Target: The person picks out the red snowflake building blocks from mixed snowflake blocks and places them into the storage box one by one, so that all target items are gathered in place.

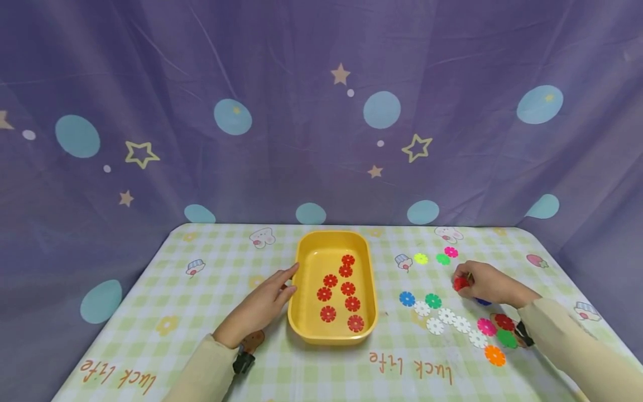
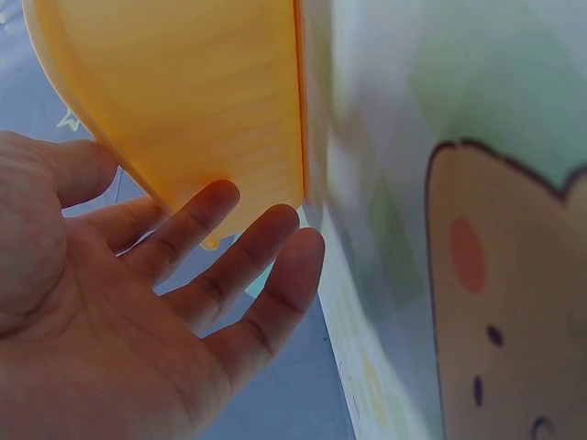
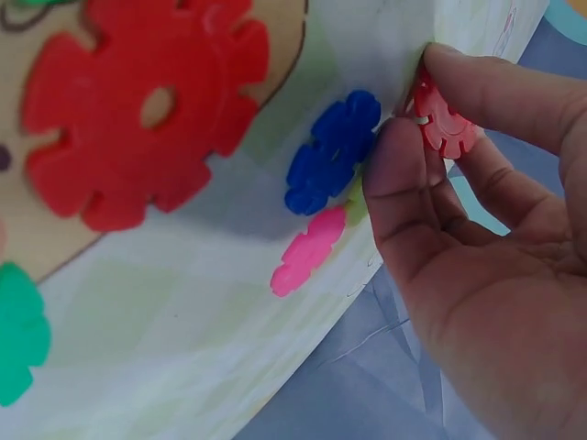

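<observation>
A yellow plastic tray (image 1: 333,339) stands mid-table, with several red notched plastic discs (image 1: 352,304) lying flat in it. My left hand (image 1: 261,307) is at the tray's left side, fingers spread and loosely bent; in the left wrist view the fingers (image 2: 197,220) are against or close beside the yellow wall (image 2: 211,82). Over at the right, my right hand (image 1: 489,283) pinches a red notched disc (image 3: 449,126) between thumb and fingers, at the tabletop. Near that hand lie a blue disc (image 3: 332,151), a pink one (image 3: 310,252) and another red one (image 3: 147,110).
Right of the tray are several loose discs: white (image 1: 435,326), blue (image 1: 407,298), green (image 1: 433,301), pink (image 1: 486,326), orange (image 1: 494,355) and yellow (image 1: 421,258). A checked cloth (image 1: 201,301) covers the table. Behind it hangs a purple curtain (image 1: 281,167).
</observation>
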Tool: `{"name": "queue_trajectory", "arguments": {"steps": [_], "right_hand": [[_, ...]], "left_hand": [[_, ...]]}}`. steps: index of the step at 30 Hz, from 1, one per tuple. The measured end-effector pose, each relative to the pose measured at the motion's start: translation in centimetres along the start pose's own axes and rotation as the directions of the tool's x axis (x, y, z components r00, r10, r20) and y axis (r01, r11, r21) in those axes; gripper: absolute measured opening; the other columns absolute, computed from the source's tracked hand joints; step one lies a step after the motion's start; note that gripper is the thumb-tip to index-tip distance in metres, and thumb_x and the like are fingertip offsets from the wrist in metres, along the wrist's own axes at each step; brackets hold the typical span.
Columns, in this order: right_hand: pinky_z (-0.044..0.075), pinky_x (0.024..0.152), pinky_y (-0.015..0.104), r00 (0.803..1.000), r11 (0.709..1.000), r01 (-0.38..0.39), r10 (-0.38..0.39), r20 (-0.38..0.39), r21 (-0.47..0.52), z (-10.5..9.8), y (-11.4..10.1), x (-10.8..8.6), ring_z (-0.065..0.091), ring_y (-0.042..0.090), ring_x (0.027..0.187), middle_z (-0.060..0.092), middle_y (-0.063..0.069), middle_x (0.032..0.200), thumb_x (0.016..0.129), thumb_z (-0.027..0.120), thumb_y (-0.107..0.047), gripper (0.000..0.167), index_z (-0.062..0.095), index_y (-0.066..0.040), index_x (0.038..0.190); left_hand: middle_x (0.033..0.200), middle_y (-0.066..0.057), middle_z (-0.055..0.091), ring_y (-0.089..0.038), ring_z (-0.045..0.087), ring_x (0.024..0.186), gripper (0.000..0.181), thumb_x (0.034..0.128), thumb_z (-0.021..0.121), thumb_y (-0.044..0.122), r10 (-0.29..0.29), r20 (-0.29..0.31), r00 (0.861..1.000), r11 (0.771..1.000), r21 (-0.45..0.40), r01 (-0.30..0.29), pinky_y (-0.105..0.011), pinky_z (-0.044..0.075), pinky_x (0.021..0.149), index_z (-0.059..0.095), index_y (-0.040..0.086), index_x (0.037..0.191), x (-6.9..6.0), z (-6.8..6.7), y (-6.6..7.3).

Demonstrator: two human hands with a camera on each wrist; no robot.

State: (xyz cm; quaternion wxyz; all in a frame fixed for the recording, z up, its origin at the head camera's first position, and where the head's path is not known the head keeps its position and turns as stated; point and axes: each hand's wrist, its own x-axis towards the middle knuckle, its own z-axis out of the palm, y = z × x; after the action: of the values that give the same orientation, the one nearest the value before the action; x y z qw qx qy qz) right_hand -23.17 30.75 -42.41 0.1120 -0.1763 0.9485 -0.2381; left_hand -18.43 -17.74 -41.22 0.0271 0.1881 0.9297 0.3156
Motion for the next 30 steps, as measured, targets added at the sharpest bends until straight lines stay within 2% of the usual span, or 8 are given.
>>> {"name": "queue_trajectory", "arguments": {"steps": [1, 6, 8, 14, 18, 26, 30], "right_hand": [[0.042, 0.063, 0.032, 1.000, 1.000, 0.007, -0.007, -0.005, -0.007, 0.0, -0.1, -0.1, 0.046, 0.017, 0.070, 0.051, -0.001, 0.078, 0.078, 0.076, -0.006, 0.019, 0.061, -0.011, 0.089], [0.043, 0.065, 0.033, 1.000, 1.000, 0.024, -0.024, -0.014, -0.019, 0.0, -0.4, -0.4, 0.047, 0.017, 0.073, 0.052, -0.002, 0.080, 0.077, 0.078, -0.007, 0.023, 0.063, -0.011, 0.095], [0.044, 0.066, 0.033, 0.999, 0.999, 0.031, -0.032, -0.019, -0.022, 0.0, -0.4, -0.5, 0.047, 0.017, 0.074, 0.054, -0.002, 0.083, 0.076, 0.078, -0.007, 0.026, 0.066, -0.011, 0.099], [0.045, 0.064, 0.027, 0.988, 0.988, 0.147, -0.149, -0.049, -0.043, 0.1, -0.3, -0.4, 0.046, 0.012, 0.072, 0.056, -0.004, 0.086, 0.074, 0.079, -0.003, 0.033, 0.071, -0.006, 0.105], [0.046, 0.063, 0.024, 0.977, 0.978, 0.208, -0.209, -0.039, -0.020, 0.3, -0.5, -0.4, 0.047, 0.011, 0.071, 0.055, -0.004, 0.085, 0.073, 0.078, 0.000, 0.035, 0.071, -0.005, 0.107], [0.046, 0.063, 0.024, 0.969, 0.969, 0.246, -0.246, -0.039, -0.004, 0.6, -0.7, -0.3, 0.048, 0.011, 0.070, 0.056, -0.004, 0.087, 0.073, 0.079, -0.001, 0.033, 0.071, -0.005, 0.105], [0.045, 0.061, 0.023, 0.962, 0.964, 0.265, -0.266, -0.065, -0.017, 0.8, -1.1, -0.2, 0.047, 0.009, 0.069, 0.055, -0.005, 0.084, 0.074, 0.080, -0.004, 0.029, 0.072, -0.006, 0.102]], "left_hand": [[0.131, -0.005, 0.052, -0.017, 0.054, 0.109, 0.050, 0.1014, 0.047, 0.023, 0.000, 0.002, 1.000, 1.000, -0.001, 0.000, -0.042, 0.043, 0.094, 0.033, 0.014, 0.149, 0.0, 0.0, 0.0], [0.132, -0.007, 0.051, -0.017, 0.054, 0.109, 0.050, 0.1016, 0.047, 0.023, -0.001, 0.004, 1.000, 1.000, 0.001, 0.001, -0.042, 0.042, 0.094, 0.033, 0.014, 0.149, 0.0, 0.0, 0.1], [0.131, -0.006, 0.052, -0.014, 0.056, 0.103, 0.050, 0.1015, 0.047, 0.023, 0.002, 0.001, 1.000, 1.000, 0.003, -0.002, -0.040, 0.045, 0.090, 0.033, 0.014, 0.149, 0.0, 0.0, 0.0], [0.128, -0.005, 0.053, -0.014, 0.056, 0.102, 0.050, 0.1015, 0.047, 0.022, 0.006, -0.003, 1.000, 1.000, 0.000, -0.006, -0.039, 0.046, 0.088, 0.033, 0.013, 0.149, 0.1, 0.0, 0.0], [0.126, -0.005, 0.054, -0.013, 0.056, 0.102, 0.050, 0.1016, 0.047, 0.022, 0.005, 0.000, 1.000, 1.000, -0.001, -0.005, -0.039, 0.046, 0.089, 0.033, 0.013, 0.149, 0.0, 0.0, 0.1], [0.134, -0.007, 0.050, -0.015, 0.055, 0.105, 0.050, 0.1016, 0.047, 0.023, -0.018, 0.000, 1.000, 1.000, 0.004, 0.018, -0.042, 0.044, 0.092, 0.032, 0.015, 0.149, 0.0, 0.0, 0.1], [0.134, -0.007, 0.050, -0.016, 0.055, 0.105, 0.050, 0.1016, 0.046, 0.023, -0.018, 0.003, 1.000, 1.000, 0.004, 0.018, -0.042, 0.044, 0.092, 0.032, 0.015, 0.149, 0.0, 0.0, 0.1]]}}
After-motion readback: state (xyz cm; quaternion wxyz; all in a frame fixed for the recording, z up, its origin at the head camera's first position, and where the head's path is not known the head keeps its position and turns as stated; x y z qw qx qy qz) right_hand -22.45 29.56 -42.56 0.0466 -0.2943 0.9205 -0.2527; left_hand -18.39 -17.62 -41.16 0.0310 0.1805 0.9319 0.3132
